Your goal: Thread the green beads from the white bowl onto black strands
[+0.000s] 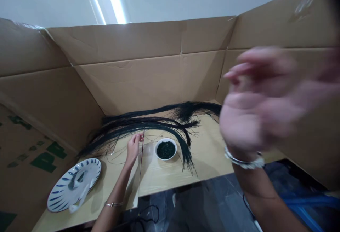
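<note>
My left hand (134, 147) is over the table, thumb and fingers pinched together; what they hold, if anything, is too small to make out. Just right of it stands a white bowl (166, 159) filled with tiny dark green beads (166, 149). Behind the hand and bowl lie long bundles of dark strands (148, 121), one curving down along the bowl's right side. My right hand (255, 108) is raised high at the right, close to the camera, palm side showing. Its fingers look bent but are smeared by motion, so any held thing is hidden.
A white plate with blue marks (60, 189) sits at the table's left, with a white spoon-like tool (82, 196) across it. Cardboard walls (148, 83) enclose the table (204, 157) at the back and sides. Loose thin strands lie left of my left hand.
</note>
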